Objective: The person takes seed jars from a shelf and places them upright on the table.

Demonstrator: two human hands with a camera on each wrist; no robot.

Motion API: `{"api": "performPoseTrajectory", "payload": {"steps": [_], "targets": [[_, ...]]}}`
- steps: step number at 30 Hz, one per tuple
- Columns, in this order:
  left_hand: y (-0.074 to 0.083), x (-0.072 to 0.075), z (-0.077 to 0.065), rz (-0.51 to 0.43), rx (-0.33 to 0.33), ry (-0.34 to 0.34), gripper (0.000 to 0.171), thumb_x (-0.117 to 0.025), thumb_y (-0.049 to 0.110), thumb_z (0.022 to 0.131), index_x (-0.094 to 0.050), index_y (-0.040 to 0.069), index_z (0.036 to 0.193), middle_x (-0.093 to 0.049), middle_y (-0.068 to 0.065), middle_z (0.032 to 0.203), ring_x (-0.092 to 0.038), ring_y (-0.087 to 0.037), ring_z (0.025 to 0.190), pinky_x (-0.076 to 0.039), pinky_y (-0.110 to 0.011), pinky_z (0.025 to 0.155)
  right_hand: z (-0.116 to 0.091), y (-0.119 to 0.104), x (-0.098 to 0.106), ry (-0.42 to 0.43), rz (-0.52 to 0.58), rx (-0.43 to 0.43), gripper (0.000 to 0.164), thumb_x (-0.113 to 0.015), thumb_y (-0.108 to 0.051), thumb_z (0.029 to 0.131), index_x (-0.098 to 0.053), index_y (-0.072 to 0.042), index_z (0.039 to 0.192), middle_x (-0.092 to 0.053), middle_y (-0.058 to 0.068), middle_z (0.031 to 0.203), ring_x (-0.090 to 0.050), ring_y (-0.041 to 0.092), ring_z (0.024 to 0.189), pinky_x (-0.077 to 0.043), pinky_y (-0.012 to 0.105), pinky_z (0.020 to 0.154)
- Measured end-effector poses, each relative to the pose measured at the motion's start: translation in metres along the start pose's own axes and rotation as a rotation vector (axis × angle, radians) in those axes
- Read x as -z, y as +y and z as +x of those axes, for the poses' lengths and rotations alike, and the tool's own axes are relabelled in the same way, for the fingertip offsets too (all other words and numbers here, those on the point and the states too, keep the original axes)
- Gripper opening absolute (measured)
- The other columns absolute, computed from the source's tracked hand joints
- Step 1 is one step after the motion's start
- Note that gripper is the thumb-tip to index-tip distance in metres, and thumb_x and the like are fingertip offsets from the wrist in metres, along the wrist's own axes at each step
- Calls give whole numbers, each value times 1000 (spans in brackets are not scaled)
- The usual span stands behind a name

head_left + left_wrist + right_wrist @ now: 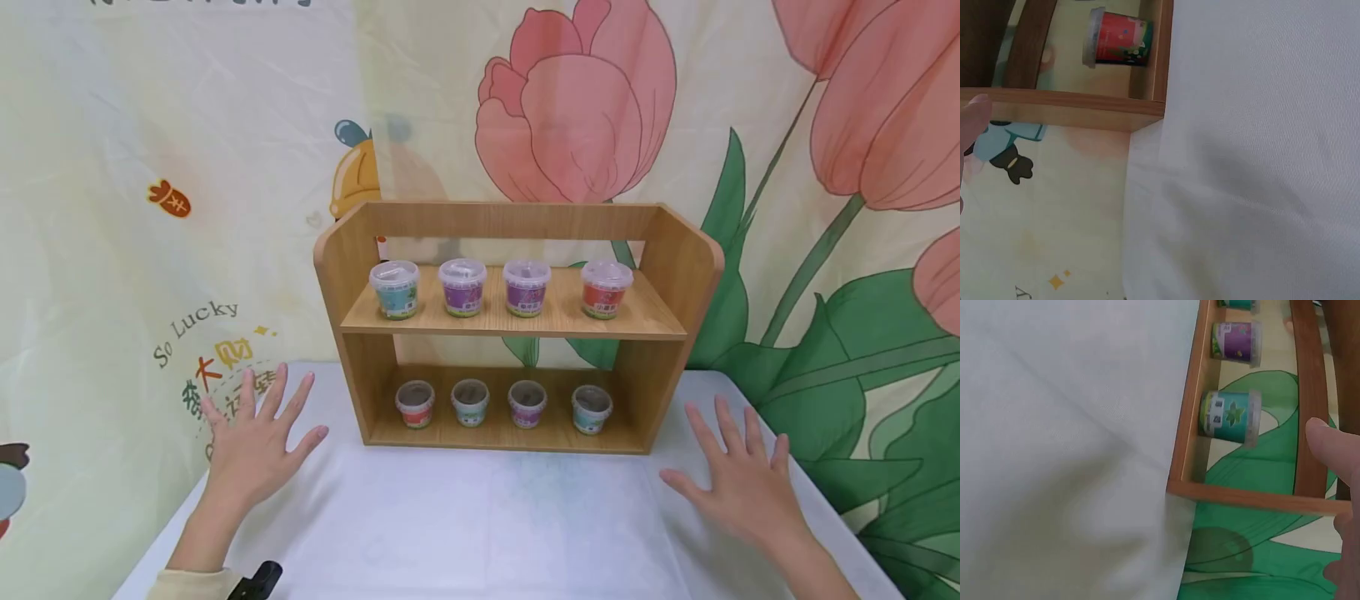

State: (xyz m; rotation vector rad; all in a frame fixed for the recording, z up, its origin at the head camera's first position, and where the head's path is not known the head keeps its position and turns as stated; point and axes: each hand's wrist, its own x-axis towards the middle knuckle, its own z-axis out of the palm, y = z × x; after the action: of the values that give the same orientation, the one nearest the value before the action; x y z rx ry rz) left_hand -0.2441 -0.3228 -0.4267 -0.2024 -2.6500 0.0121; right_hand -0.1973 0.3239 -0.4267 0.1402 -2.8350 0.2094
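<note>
Wooden shelf (510, 222): how does it look?

Light brown with visible grain, two levels, rounded upper corners and a rail across the top of the back. It stands upright toward the far side of a white-covered surface (495, 517), before a backdrop printed with pink tulips (581, 121).

What does it carry?

Eight small round tubs, four per level, all upright. On the upper level, left to right: a blue tub (396, 296), two purple tubs (462, 293) and a red tub (603, 296), with pale lids. The last gap is the widest. Below, left to right: one more red, a teal tub (470, 408), a third purple and a second teal, whose label shows a green leaf in the right wrist view.

And the hands?

A left hand (258, 454) and a right hand (742, 487) are raised at either side, nearer the viewer and apart from the shelf. Fingers on both are straight and spread wide.
</note>
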Motion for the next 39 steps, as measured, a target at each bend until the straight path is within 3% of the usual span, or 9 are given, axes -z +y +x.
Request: {"api": "performPoseTrajectory", "payload": {"steps": [6, 10, 15, 22, 29, 32, 35, 37, 39], "targets": [[5, -2, 2, -116, 8, 18, 94, -61, 62, 100, -10, 32, 173, -12, -17, 177, 2, -55, 160, 9, -92, 110, 5, -20, 1, -13, 68, 51, 104, -64, -74, 94, -20, -20, 172, -13, 29, 174, -16, 65, 152, -14, 92, 108], [13, -5, 8, -325, 12, -4, 95, -64, 56, 102, -9, 26, 173, -12, -18, 177, -6, -54, 160, -7, -90, 114, 10, -37, 2, -29, 183, 96, 100, -70, -67, 94, -24, -21, 171, -22, 32, 170, -29, 65, 146, -28, 90, 104], [21, -14, 14, -544, 22, -49, 98, -68, 48, 103, -1, 28, 173, -12, -16, 178, -19, -53, 158, -26, -81, 117, 17, -62, 0, -80, 363, 136, 95, -71, -61, 97, -25, -24, 171, -26, 32, 168, -37, 64, 143, -43, 86, 97], [28, -35, 20, -844, 62, 34, 101, -70, 26, 105, 6, 39, 171, -29, -26, 170, -42, -56, 147, -43, -73, 111, 36, -105, -6, -177, 662, 183, 86, -73, -51, 99, -30, -21, 168, -32, 21, 169, -39, 52, 149, -46, 76, 108], [41, -49, 25, -1110, 120, 15, 92, -63, 16, 108, -2, 44, 170, -32, -25, 169, -40, -54, 149, -39, -69, 116, 63, -158, 1, -266, 883, 235, 79, -75, -40, 100, -34, -24, 166, -37, 13, 169, -45, 43, 149, -45, 61, 117], [47, -53, 28, -1168, 159, -13, 90, -61, 17, 110, -1, 48, 168, -30, -20, 171, -37, -49, 152, -42, -55, 121, 72, -181, 6, -285, 960, 280, 76, -74, -36, 102, -35, -24, 166, -39, 12, 168, -44, 40, 150, -42, 59, 121], [52, -54, 32, -1199, 185, -32, 91, -60, 15, 110, 1, 50, 167, -27, -19, 172, -34, -48, 154, -41, -52, 121, 82, -203, 13, -282, 1000, 327, 74, -72, -32, 103, -36, -21, 166, -40, 11, 167, -44, 38, 151, -40, 58, 122], [54, -55, 35, -1208, 195, -44, 92, -60, 15, 110, 3, 49, 168, -25, -19, 173, -32, -48, 155, -40, -54, 122, 88, -217, 20, -274, 1023, 346, 72, -73, -30, 103, -37, -22, 166, -41, 8, 167, -44, 35, 152, -40, 55, 124], [56, -55, 37, -1224, 195, -51, 93, -60, 14, 110, 4, 48, 168, -23, -22, 172, -29, -51, 156, -34, -66, 121, 95, -231, 27, -266, 1053, 368, 71, -73, -27, 103, -38, -21, 165, -41, 6, 167, -44, 31, 152, -40, 52, 125]]}}
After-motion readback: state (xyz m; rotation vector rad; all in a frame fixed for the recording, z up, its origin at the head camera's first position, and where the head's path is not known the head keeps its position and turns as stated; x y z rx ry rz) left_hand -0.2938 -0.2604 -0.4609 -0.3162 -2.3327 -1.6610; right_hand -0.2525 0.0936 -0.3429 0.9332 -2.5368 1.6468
